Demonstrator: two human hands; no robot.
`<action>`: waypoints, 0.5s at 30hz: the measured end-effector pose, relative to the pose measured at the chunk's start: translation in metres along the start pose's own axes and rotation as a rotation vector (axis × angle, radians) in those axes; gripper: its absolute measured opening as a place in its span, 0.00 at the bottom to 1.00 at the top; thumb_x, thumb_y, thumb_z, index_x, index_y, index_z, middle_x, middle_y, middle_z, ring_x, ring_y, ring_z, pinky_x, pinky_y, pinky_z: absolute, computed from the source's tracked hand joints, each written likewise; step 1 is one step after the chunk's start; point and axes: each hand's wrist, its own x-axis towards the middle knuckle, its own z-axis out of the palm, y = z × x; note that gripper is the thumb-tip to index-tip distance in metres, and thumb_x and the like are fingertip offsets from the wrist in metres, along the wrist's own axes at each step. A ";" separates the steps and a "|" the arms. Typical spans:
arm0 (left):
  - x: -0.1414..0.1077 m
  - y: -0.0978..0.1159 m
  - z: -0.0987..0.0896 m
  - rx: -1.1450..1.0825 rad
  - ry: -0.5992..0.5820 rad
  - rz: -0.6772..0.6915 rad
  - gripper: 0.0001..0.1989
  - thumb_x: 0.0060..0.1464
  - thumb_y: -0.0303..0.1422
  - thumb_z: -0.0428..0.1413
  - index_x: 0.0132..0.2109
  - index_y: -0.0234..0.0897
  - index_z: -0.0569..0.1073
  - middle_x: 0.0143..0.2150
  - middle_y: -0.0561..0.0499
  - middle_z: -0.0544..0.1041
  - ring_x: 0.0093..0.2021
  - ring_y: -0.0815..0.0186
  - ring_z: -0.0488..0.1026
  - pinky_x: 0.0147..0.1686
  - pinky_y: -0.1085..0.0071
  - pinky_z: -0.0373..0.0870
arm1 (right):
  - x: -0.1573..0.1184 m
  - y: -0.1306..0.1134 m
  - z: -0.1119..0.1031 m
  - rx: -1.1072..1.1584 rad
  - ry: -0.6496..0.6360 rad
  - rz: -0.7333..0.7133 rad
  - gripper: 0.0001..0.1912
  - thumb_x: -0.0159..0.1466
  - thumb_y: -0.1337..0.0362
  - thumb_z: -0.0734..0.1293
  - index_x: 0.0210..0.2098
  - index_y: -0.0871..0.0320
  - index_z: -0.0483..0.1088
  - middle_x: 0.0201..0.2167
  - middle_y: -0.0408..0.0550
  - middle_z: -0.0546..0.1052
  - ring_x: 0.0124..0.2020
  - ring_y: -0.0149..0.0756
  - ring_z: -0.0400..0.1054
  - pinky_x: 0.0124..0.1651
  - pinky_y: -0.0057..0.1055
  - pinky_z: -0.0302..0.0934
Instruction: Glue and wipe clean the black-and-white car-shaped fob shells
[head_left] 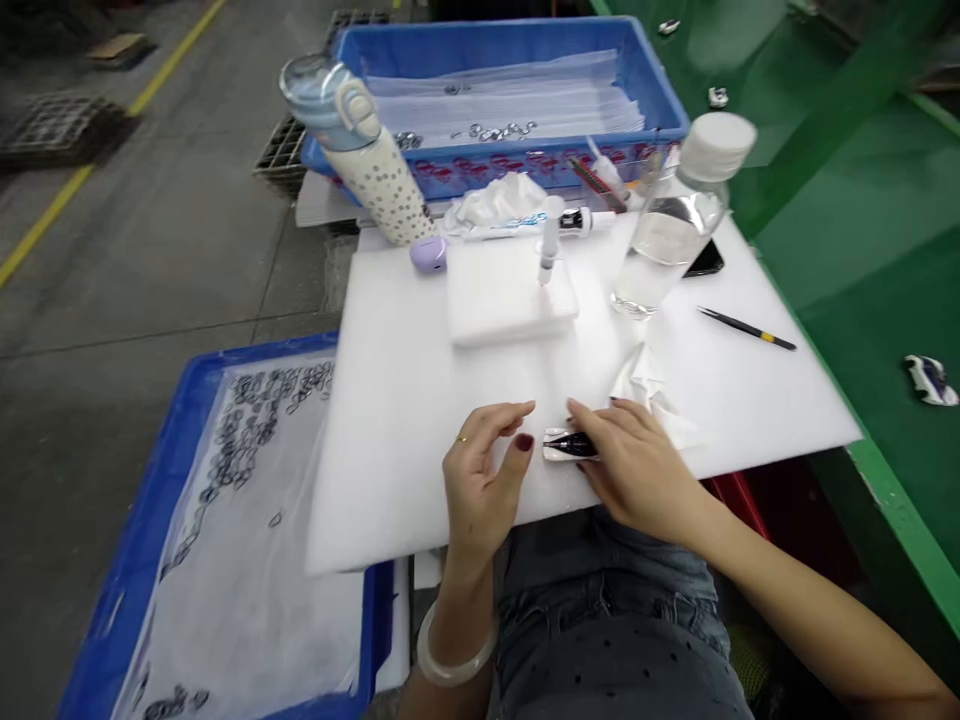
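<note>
My right hand (637, 465) is closed over a small black-and-white piece (570, 444), shaped like a toy car body, at the near part of the white foam board (397, 400). Its front end sticks out from under my fingers; the rest is hidden. Just left of it, my left hand (487, 470) is raised with thumb and fingers apart, holding nothing. Beyond my right hand lies a crumpled white tissue (649, 390). A white foam block (495, 300) sits farther back, with a small syringe-like tube (549, 240) standing upright in it.
Black tweezers (746, 328) lie at the right, near a clear bottle (667, 230). A tumbler (367, 150) and purple case (429, 254) stand at back left. Blue trays (495, 35) with small rings are behind and at lower left. Several car-shaped pieces (930, 380) lie on the green surface.
</note>
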 end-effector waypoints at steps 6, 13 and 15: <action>-0.003 0.004 0.000 0.022 0.011 -0.044 0.07 0.63 0.36 0.58 0.44 0.45 0.80 0.43 0.52 0.78 0.47 0.65 0.75 0.48 0.69 0.74 | -0.015 0.053 -0.030 0.015 0.262 0.251 0.28 0.66 0.67 0.63 0.65 0.59 0.57 0.46 0.53 0.78 0.44 0.40 0.73 0.53 0.41 0.67; -0.005 0.000 0.000 0.055 -0.048 -0.034 0.06 0.61 0.35 0.59 0.42 0.45 0.80 0.41 0.52 0.79 0.45 0.64 0.75 0.44 0.70 0.73 | -0.178 0.224 -0.095 -0.432 0.576 1.026 0.29 0.54 0.60 0.73 0.54 0.62 0.69 0.33 0.53 0.80 0.29 0.42 0.73 0.33 0.37 0.62; -0.005 -0.001 0.000 0.076 -0.061 -0.024 0.06 0.61 0.35 0.59 0.42 0.45 0.80 0.41 0.53 0.79 0.44 0.64 0.75 0.43 0.69 0.72 | -0.206 0.243 -0.103 -0.449 0.549 1.020 0.20 0.54 0.57 0.73 0.43 0.61 0.74 0.26 0.51 0.78 0.24 0.38 0.70 0.29 0.34 0.58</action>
